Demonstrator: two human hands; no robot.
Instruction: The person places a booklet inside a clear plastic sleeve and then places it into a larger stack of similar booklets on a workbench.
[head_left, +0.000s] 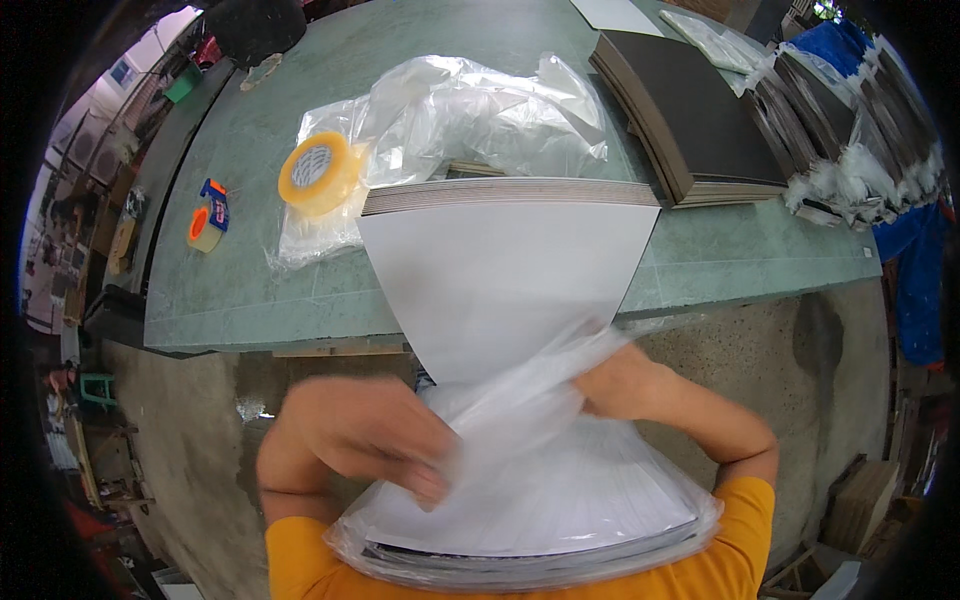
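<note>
Two hands worked at a clear bag (520,400) wrapped over the near end of a stack (505,280) of white sheets, which reached from the person's chest up onto the table (250,270). The left hand (370,430), blurred, had its fingers curled onto the plastic at the stack's left side; the right hand (620,385) gripped the bunched film at the right. Behind the stack's far edge lay crumpled plastic (480,120), with a yellow tape roll (318,172) to its left and a smaller orange tape (205,228) farther left. Dark boards (690,110) were piled at the right.
</note>
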